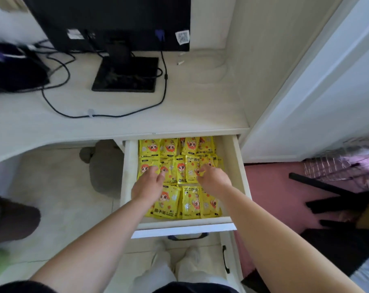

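Observation:
An open white drawer (pixel 129 166) under the desk is full of several yellow snack packets (pixel 191 203) with a cartoon face, lying in rows. Both my hands reach into it. My left hand (pixel 147 185) is over the left middle row, its fingers curled round the edge of a yellow packet (pixel 144 168). My right hand (pixel 213 179) is over the right middle row, fingertips pinching another yellow packet (pixel 193 170). The packets under both palms are hidden.
A black monitor (pixel 116 22) on its stand (pixel 124 75) sits on the white desk (pixel 190 106), with black cables trailing. A white door (pixel 316 102) stands to the right. A grey cushion (pixel 105 170) lies under the desk. Black items lie on the pink floor (pixel 274 187).

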